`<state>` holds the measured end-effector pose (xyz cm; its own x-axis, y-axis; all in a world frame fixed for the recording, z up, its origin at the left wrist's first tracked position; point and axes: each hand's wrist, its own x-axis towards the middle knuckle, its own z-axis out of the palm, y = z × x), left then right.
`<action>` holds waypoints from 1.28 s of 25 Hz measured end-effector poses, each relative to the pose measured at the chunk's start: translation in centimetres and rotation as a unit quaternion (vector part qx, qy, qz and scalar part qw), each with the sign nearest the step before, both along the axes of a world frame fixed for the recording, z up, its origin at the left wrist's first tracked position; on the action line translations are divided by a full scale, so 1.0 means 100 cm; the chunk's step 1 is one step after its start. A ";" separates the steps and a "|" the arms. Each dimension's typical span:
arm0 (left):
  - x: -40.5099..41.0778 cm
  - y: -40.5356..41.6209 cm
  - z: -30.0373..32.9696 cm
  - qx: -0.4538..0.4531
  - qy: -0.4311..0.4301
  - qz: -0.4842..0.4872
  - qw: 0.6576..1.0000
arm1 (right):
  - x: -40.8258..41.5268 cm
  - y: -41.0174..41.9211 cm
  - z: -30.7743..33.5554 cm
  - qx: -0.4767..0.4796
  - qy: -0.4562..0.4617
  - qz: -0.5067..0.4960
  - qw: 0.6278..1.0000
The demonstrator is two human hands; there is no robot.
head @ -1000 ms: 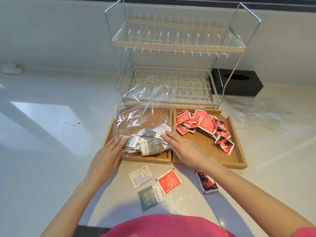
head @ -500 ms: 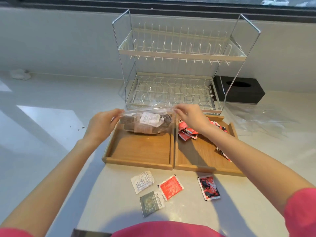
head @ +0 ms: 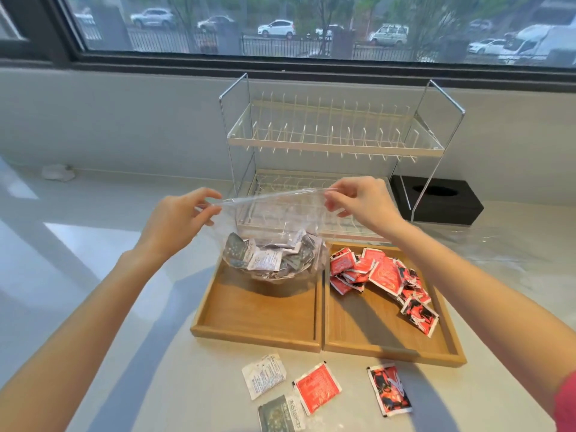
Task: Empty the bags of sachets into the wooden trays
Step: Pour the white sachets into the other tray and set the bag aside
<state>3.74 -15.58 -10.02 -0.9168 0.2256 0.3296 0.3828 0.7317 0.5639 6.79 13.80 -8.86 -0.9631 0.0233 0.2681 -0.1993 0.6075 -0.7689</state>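
Note:
A clear plastic bag (head: pixel 277 213) hangs upright over the far end of the left wooden tray (head: pixel 255 335), with grey and white sachets (head: pixel 268 260) bunched at its bottom. My left hand (head: pixel 177 219) pinches the bag's top left corner and my right hand (head: pixel 358 204) pinches its top right corner, stretching the top edge taut. The bag's bottom rests at the tray's far rim. The right wooden tray (head: pixel 389 350) holds a pile of red sachets (head: pixel 380 275).
Several loose sachets (head: pixel 318 391) lie on the white counter in front of the trays. A two-tier wire dish rack (head: pixel 336 145) stands behind the trays, a black tissue box (head: pixel 442 204) to its right. An empty clear bag (head: pixel 498 244) lies right of the trays.
The bag lay flat in the left tray under both hands. Both hands then took its top corners and lifted it upright and higher, and the sachets slid to its bottom.

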 end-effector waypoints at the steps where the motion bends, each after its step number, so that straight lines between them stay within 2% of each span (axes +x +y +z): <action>1: -0.002 -0.001 0.004 0.015 0.007 0.002 1.000 | -0.002 0.000 0.006 -0.008 0.010 0.000 1.000; 6: -0.008 -0.002 0.025 0.060 0.037 0.001 0.998 | -0.007 -0.001 0.033 -0.011 0.052 0.009 0.999; 12: -0.016 -0.005 0.056 0.028 0.102 -0.003 0.994 | -0.008 -0.001 0.055 -0.011 0.074 0.008 0.997; 24: 0.006 -0.007 0.101 0.037 0.209 -0.061 0.975 | 0.010 -0.001 0.090 -0.030 0.112 0.009 0.993; 28: 0.010 -0.001 0.106 0.050 0.211 -0.082 0.973 | 0.014 0.003 0.099 -0.024 0.134 -0.001 0.991; 32: 0.024 0.011 0.110 0.115 0.195 -0.106 0.968 | 0.020 0.015 0.099 -0.006 0.180 -0.028 0.983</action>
<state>6.09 -14.50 0.95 -0.6531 0.2743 0.7058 0.7277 0.4851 0.4849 8.77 15.30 1.06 -0.8027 0.0788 0.5912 -0.4271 0.6160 -0.6619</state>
